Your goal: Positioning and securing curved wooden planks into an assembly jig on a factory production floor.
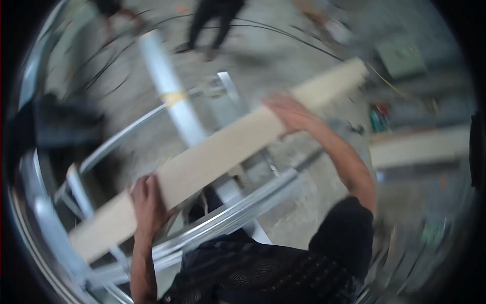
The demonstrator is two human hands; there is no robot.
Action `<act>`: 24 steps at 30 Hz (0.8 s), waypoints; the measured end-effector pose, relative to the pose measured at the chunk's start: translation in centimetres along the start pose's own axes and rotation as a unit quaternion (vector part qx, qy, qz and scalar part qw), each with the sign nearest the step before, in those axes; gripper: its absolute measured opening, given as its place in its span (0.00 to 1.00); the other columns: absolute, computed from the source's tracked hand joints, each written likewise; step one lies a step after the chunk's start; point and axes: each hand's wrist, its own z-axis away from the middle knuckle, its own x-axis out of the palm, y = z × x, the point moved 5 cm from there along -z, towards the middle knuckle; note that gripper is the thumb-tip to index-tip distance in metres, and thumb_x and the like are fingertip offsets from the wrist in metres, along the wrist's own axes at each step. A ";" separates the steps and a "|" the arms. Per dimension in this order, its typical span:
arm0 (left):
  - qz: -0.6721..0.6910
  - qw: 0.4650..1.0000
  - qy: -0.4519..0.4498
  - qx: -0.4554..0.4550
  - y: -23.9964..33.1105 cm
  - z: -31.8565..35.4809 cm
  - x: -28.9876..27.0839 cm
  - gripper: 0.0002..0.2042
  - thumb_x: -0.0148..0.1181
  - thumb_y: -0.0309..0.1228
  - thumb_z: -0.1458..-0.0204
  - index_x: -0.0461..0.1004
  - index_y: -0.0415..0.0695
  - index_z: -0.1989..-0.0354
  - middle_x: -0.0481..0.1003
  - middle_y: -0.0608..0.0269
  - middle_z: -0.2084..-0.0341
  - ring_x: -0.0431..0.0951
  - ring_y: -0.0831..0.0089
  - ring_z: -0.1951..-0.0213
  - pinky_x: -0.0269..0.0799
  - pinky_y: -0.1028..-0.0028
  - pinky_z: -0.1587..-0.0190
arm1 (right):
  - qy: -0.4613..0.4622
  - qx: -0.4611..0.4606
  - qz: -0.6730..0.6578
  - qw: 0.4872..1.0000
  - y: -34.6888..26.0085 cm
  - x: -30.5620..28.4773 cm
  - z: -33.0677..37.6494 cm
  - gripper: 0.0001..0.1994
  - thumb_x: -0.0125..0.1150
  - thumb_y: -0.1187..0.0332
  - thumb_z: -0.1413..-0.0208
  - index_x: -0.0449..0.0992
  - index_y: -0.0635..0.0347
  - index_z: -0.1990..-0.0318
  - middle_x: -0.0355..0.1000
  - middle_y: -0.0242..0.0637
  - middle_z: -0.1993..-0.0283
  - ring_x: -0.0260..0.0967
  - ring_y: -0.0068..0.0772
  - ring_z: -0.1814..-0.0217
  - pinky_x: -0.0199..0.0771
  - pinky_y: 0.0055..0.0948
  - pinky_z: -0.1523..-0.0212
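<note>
A long pale wooden plank (217,157) runs slantwise before me, from the lower left up to the far right. My left hand (148,202) grips it toward its near-left end, fingers across the top face and thumb at the near edge. Farther along, my right hand (289,112) is wrapped over the plank, slightly smeared by motion, its thumb by the near edge. Beneath the plank lie silvery metal bars, among them a wide flat one (169,86) with a yellow band. A ridged metal rail (228,213) crosses between the plank and my body.
A person in dark trousers (215,23) stands at the far side, and another person's legs (119,17) show at the far left. Black cables (283,33) trail over the concrete floor. Another pale board (420,147) and a grey-green box (401,58) are at the right.
</note>
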 end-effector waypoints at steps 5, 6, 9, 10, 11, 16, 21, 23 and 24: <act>0.081 0.991 0.033 0.099 -1.2 -1.4 0.4 0.51 0.79 0.46 0.73 0.62 0.39 0.36 0.67 0.45 0.45 0.65 0.47 0.41 0.57 0.46 0.38 | -0.114 0.097 0.062 0.987 0.8 0.4 2.5 0.67 0.88 0.59 0.84 0.53 0.64 0.29 0.58 0.57 0.30 0.51 0.60 0.26 0.51 0.53 0.26; 0.041 0.993 0.036 0.102 -1.7 -1.4 0.1 0.52 0.79 0.47 0.73 0.61 0.40 0.34 0.67 0.45 0.45 0.66 0.47 0.40 0.57 0.45 0.38 | -0.112 0.117 0.060 0.985 0.2 0.4 2.0 0.69 0.88 0.59 0.87 0.52 0.65 0.29 0.60 0.57 0.33 0.54 0.60 0.29 0.50 0.52 0.25; 0.035 0.995 0.064 0.064 -4.4 -0.6 -4.0 0.55 0.79 0.49 0.72 0.58 0.42 0.31 0.66 0.45 0.43 0.65 0.46 0.39 0.53 0.45 0.35 | -0.061 0.076 0.066 0.993 -3.1 -2.8 -1.4 0.68 0.88 0.61 0.89 0.53 0.66 0.31 0.61 0.54 0.37 0.57 0.60 0.32 0.48 0.55 0.25; 0.015 0.993 0.089 0.070 -5.7 -0.4 -5.2 0.56 0.79 0.49 0.72 0.57 0.43 0.30 0.65 0.45 0.42 0.64 0.47 0.38 0.51 0.44 0.33 | -0.054 0.056 0.068 0.995 -4.2 -3.5 -3.2 0.68 0.88 0.61 0.89 0.53 0.66 0.31 0.61 0.54 0.37 0.57 0.60 0.32 0.48 0.55 0.25; -0.002 0.991 0.110 0.082 -7.0 -0.3 -6.1 0.56 0.79 0.48 0.71 0.56 0.44 0.29 0.65 0.44 0.41 0.64 0.47 0.37 0.48 0.43 0.31 | -0.034 0.051 0.078 0.995 -5.0 -4.1 -4.5 0.67 0.88 0.61 0.89 0.53 0.65 0.31 0.60 0.55 0.36 0.56 0.60 0.32 0.48 0.54 0.25; -0.062 0.993 0.092 0.029 -15.9 -1.7 -8.3 0.57 0.79 0.46 0.72 0.56 0.46 0.28 0.64 0.46 0.38 0.62 0.49 0.35 0.44 0.39 0.29 | 0.073 0.007 0.083 0.994 -10.0 -6.3 -11.7 0.63 0.86 0.62 0.88 0.56 0.65 0.33 0.62 0.53 0.40 0.59 0.57 0.36 0.53 0.54 0.29; -0.101 0.992 0.074 -0.025 -24.6 -2.3 -5.8 0.50 0.76 0.39 0.70 0.59 0.44 0.31 0.66 0.52 0.42 0.64 0.52 0.36 0.52 0.39 0.33 | 0.072 -0.011 0.028 0.997 -15.4 -4.1 -18.4 0.59 0.83 0.62 0.85 0.58 0.62 0.34 0.64 0.53 0.41 0.60 0.58 0.37 0.60 0.50 0.34; -0.068 0.990 0.120 -0.006 -28.0 -2.2 -4.4 0.44 0.72 0.32 0.65 0.61 0.40 0.34 0.67 0.50 0.43 0.65 0.52 0.37 0.58 0.47 0.36 | 0.075 -0.020 0.024 0.997 -16.8 -2.8 -20.2 0.59 0.83 0.60 0.84 0.59 0.62 0.35 0.65 0.54 0.42 0.61 0.59 0.38 0.62 0.50 0.36; -0.091 0.984 0.152 0.020 -30.4 -0.5 -3.7 0.42 0.71 0.29 0.65 0.62 0.38 0.35 0.66 0.48 0.41 0.64 0.51 0.36 0.59 0.50 0.36 | 0.061 -0.026 0.014 0.998 -18.5 -2.4 -22.0 0.58 0.82 0.59 0.84 0.59 0.63 0.35 0.65 0.55 0.42 0.61 0.59 0.38 0.62 0.50 0.36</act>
